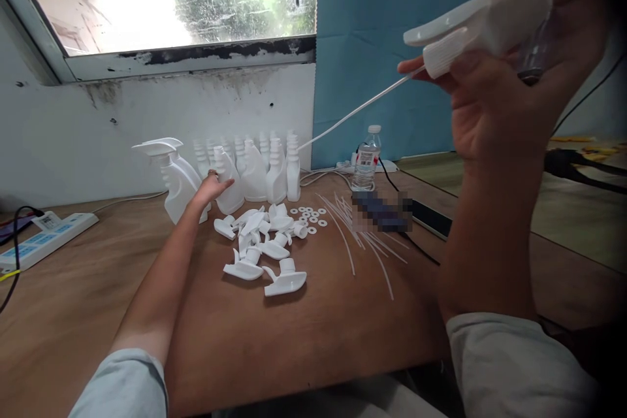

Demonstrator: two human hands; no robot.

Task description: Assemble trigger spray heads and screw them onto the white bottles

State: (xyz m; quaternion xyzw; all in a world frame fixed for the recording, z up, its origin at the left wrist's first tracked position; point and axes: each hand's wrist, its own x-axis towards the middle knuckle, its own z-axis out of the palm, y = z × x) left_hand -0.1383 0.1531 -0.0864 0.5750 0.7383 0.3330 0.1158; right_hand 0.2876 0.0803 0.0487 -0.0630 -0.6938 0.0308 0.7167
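High at the right, my right hand [514, 91] is closed around a white trigger spray head [509, 6]. A thin white dip tube [362, 106] slants down and left from its screw collar. My left hand [214, 188] reaches to the row of white spray bottles and grips one open-necked bottle [229, 192] at its left side; most of its fingers are hidden behind. Left of that hand stands a bottle with a spray head fitted [180, 183]. In front of the row lie a pile of loose spray heads [252, 225] and several small white washers [312, 230].
Loose dip tubes [350, 241] lie right of the washers. Behind them stand a clear water bottle [366, 163] and a dark phone [431, 219] with cables. A power strip [53, 238] is at the far left. A window and wall bound the wooden table [313, 333].
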